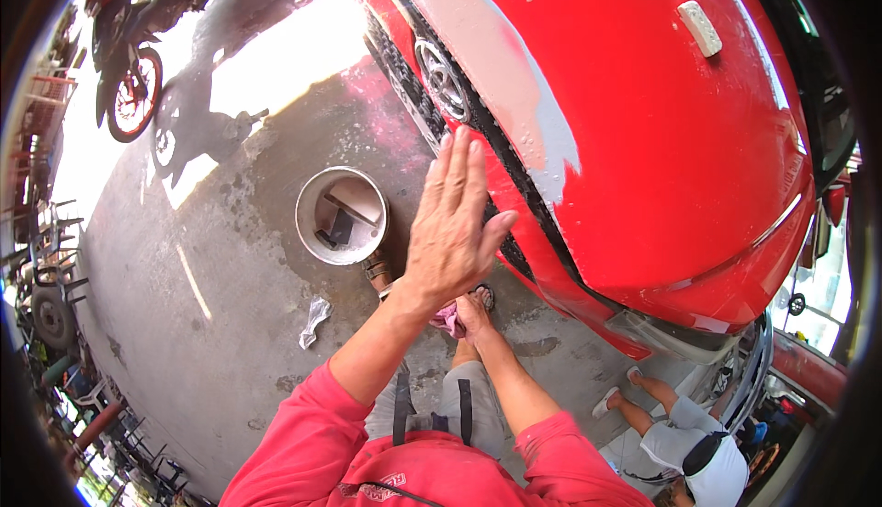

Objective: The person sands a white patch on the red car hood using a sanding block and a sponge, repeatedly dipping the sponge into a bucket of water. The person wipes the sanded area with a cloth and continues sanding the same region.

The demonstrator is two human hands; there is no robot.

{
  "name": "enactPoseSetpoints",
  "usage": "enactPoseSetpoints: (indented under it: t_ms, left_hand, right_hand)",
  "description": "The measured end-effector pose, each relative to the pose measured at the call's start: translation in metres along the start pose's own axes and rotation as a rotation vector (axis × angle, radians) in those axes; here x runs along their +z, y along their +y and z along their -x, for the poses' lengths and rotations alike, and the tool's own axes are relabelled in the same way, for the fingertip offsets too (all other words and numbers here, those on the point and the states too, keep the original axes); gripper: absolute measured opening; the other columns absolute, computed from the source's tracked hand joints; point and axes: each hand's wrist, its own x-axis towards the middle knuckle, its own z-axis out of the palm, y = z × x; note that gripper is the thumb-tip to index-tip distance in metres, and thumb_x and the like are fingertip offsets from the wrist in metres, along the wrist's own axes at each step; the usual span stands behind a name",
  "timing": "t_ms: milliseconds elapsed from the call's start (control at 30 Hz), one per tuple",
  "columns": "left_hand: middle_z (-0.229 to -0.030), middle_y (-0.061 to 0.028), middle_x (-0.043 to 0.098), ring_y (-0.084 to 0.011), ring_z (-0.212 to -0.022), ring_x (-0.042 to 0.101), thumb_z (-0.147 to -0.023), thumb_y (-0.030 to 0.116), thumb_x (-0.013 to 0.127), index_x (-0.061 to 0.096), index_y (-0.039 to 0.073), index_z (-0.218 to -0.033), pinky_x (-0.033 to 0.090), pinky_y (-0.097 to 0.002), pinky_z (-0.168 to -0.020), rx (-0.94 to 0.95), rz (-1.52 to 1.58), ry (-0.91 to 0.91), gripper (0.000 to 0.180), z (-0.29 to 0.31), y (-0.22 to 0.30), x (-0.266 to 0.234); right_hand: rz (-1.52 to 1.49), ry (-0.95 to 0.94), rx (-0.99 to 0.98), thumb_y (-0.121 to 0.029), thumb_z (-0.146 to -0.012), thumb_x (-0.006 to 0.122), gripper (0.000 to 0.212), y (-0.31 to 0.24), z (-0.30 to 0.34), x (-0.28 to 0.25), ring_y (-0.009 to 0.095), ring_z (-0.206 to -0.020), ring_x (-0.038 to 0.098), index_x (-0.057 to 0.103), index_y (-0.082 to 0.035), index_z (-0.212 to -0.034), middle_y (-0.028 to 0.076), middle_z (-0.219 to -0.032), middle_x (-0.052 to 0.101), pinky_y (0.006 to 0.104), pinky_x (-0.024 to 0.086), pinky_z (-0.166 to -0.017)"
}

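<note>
My left hand (448, 222) is raised with its fingers stretched out, back of the hand up, in front of the grille of a red car (643, 140). Nothing is in it. Lower down and nearer my body, my right hand (473, 314) is closed around a crumpled pink cloth (447, 321). On the car's hood runs a long patch of pale pink and grey filler (501, 66), beside the front edge. A whitish block (700, 28) lies farther right on the hood. Small droplets dot the red paint.
A round bucket (305, 231) with water and dark flat pieces stands left of my hands. A crumpled white wrapper (315, 321) lies on the concrete floor (230, 360). A motorcycle (133, 84) is parked far left. Another person (684, 443) is at the lower right, beside the car.
</note>
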Motion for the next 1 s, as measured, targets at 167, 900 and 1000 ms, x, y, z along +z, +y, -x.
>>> enactPoseSetpoints:
  t_ms: [167,900,1000]
  left_hand:
    - [-0.177,-0.031,0.018,-0.0455,-0.167,0.014,-0.108,0.059,0.052,0.026,-0.011,-0.166,0.015,-0.055,-0.134,-0.028,-0.112,0.14,0.095,-0.064,0.019,0.055]
    - [-0.173,-0.0386,0.021,-0.0485,-0.165,0.014,-0.107,0.078,0.028,0.027,-0.015,-0.164,0.014,-0.0501,-0.135,-0.125,-0.076,0.364,0.11,-0.152,-0.05,0.036]
    - [-0.173,-0.039,0.021,-0.0478,-0.166,0.014,-0.104,0.084,0.028,0.025,-0.014,-0.165,0.013,-0.0518,-0.135,-0.128,-0.082,0.343,0.116,-0.127,-0.026,0.049]
  right_hand:
    - [0.226,-0.055,-0.048,-0.046,-0.097,0.076,0.054,0.027,0.012,-0.033,0.014,-0.088,0.071,0.078,0.006,-0.113,0.01,-0.104,0.08,0.0323,0.056,-0.081]
    - [0.516,-0.262,-0.036,-0.059,-0.093,0.074,0.065,0.086,0.032,-0.15,0.024,-0.097,0.075,0.08,0.003,-0.11,0.016,-0.102,0.081,0.0391,0.056,-0.093]
    - [0.544,-0.268,-0.053,-0.061,-0.092,0.074,0.066,0.085,0.028,-0.149,0.025,-0.094,0.075,0.08,0.003,-0.108,0.017,-0.1,0.08,0.0396,0.056,-0.092]
